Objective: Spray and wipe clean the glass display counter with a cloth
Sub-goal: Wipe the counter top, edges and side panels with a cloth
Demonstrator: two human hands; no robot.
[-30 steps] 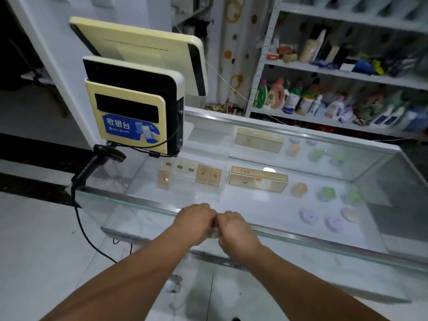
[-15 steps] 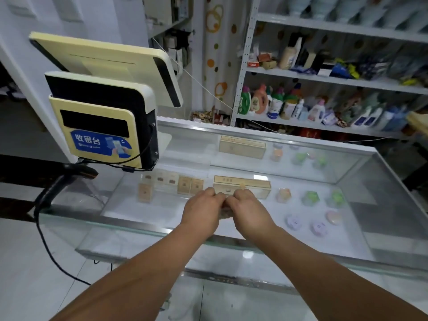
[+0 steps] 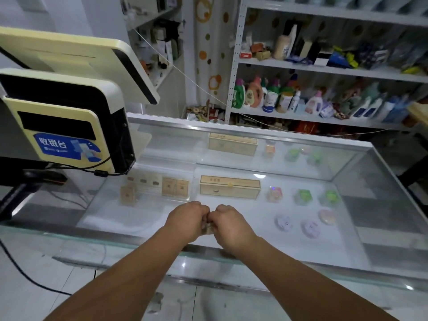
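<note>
The glass display counter [image 3: 347, 242] fills the middle of the head view, with boxes and small round items under its top pane. My left hand [image 3: 186, 220] and my right hand [image 3: 231, 224] are held close together over the near part of the glass, fingers curled. Between them they grip a small, pale, crumpled thing [image 3: 208, 227], mostly hidden by the fingers; it may be a cloth. No spray bottle is visible near the hands.
A cream checkout terminal [image 3: 69, 126] with two screens stands on the counter's left end, cables trailing from it. A black barcode scanner [image 3: 27, 181] sits at its left. Shelves of bottles [image 3: 301, 98] run behind the counter.
Both hands, still together, have moved from the counter's front edge further in over the glass. The view has shifted closer and to the right.
</note>
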